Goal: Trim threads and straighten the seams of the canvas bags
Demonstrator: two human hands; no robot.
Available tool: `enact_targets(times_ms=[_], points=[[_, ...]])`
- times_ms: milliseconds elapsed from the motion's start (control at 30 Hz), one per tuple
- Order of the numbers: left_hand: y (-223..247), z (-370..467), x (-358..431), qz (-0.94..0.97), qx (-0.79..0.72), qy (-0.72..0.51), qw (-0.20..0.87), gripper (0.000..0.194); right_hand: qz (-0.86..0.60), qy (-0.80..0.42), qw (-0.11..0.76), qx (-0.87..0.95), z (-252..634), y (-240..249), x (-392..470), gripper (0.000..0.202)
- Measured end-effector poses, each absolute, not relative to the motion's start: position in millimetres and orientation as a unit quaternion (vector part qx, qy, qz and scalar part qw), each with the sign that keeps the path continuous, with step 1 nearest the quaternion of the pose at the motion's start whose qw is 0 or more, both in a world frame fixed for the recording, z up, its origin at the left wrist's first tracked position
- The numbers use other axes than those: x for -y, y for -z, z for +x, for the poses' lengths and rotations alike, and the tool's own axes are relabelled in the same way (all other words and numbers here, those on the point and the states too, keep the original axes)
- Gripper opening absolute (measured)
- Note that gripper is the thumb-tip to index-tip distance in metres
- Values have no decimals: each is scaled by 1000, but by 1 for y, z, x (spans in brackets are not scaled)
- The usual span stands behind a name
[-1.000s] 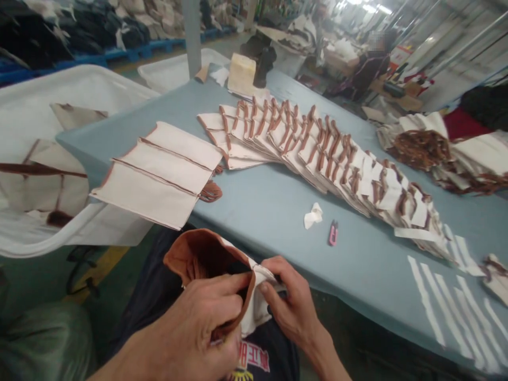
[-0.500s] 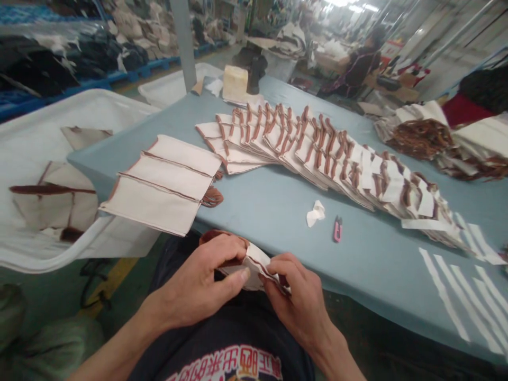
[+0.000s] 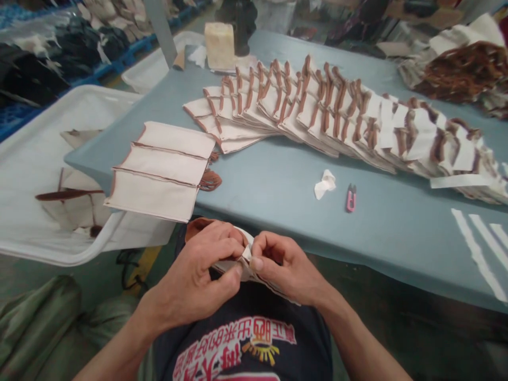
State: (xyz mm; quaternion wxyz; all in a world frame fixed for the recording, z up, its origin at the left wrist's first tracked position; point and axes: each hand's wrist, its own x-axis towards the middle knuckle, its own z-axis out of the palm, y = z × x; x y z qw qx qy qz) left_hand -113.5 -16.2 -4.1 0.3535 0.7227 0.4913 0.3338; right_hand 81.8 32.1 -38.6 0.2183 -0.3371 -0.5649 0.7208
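Note:
Between my two hands, just off the table's front edge, is a cream fabric piece with brown trim (image 3: 246,272). My left hand (image 3: 202,270) grips it from the left, thumb below and fingers over the top. With thumb and fingertips, my right hand (image 3: 283,264) pinches its edge close to the left fingertips. Brown material shows behind the left fingers; much of the piece is hidden by both hands. A similar flat cream panel with brown seams (image 3: 162,169) lies at the table's left edge, a brown bundle (image 3: 210,180) sticking out at its right side.
Across the blue table (image 3: 254,185) fans a long row of cream-and-brown pieces (image 3: 301,111). Pink thread snips (image 3: 351,199) and a crumpled white scrap (image 3: 325,184) lie nearer. White strips (image 3: 478,254) are at right. A white bin (image 3: 91,248) holding pieces stands left; a yellowish block (image 3: 219,45) sits behind.
My right hand has shifted left and up along the piece, now pinching beside the left fingertips. The view has tilted downward, showing more of the printed shirt or apron.

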Motion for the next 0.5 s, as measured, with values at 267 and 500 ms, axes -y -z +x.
enact_targets(times_ms=[267, 500], points=[[6, -113, 11, 729, -502, -300, 355, 17, -342, -658, 230, 630, 86, 41, -36, 37], [10, -111, 11, 709, -518, -289, 380, 18, -340, -538, 270, 722, 89, 38, -31, 21]])
